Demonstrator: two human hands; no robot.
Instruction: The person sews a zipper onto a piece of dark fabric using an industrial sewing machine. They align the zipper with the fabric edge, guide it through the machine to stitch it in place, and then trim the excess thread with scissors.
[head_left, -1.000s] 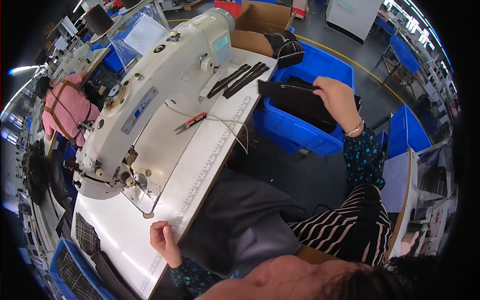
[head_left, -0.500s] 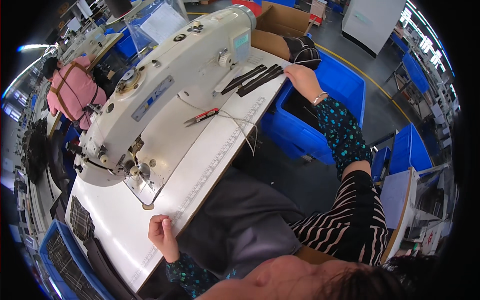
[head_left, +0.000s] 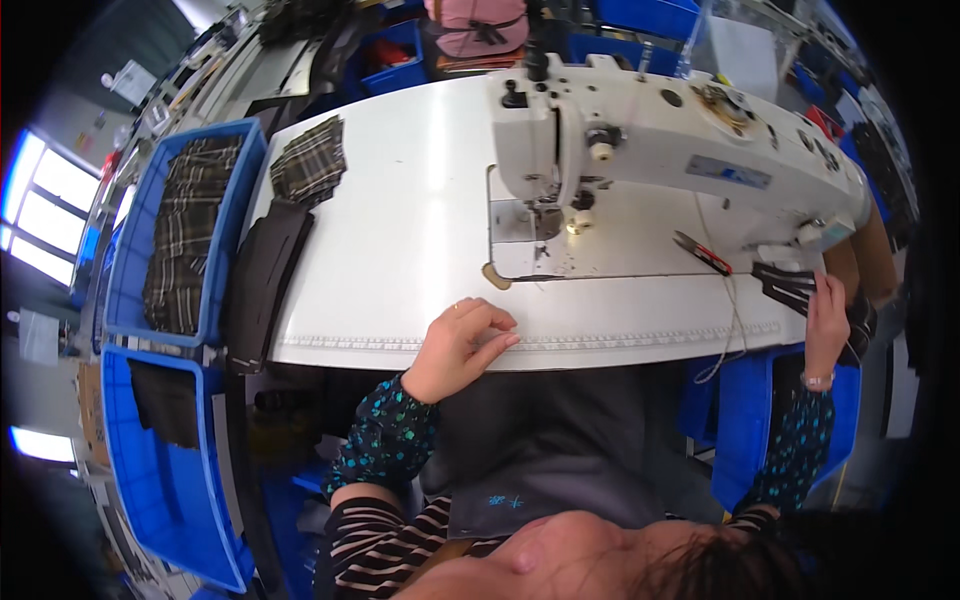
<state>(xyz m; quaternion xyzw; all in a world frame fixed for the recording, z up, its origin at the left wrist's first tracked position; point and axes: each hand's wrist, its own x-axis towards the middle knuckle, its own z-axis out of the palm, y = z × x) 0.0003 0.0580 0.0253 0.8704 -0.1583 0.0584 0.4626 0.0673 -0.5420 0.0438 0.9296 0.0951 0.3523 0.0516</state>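
My left hand (head_left: 452,350) rests at the table's front edge, over the printed ruler strip (head_left: 620,339). Thumb and curled fingers stand apart with nothing between them. At the table's right end, my right hand (head_left: 826,325) has its fingers closed at the end of several dark fabric strips (head_left: 783,286); the fingertips show only in part. A white sewing machine (head_left: 640,120) stands behind, with its needle area beyond my left hand. Red-handled thread snips (head_left: 705,255) lie left of the strips, and a pale cord (head_left: 738,320) hangs over the edge.
A plaid fabric stack (head_left: 308,160) and dark folded pieces (head_left: 268,285) lie on the table's left end. Beside them stand a blue bin of plaid pieces (head_left: 118,270) and another blue bin (head_left: 165,500). One more blue bin (head_left: 740,430) stands below my right arm. A person in pink (head_left: 480,25) sits beyond.
The view has swung to the left, bringing the plaid stack and bins into fuller sight. My left hand's fingers have spread a little. My right hand stays at the dark strips.
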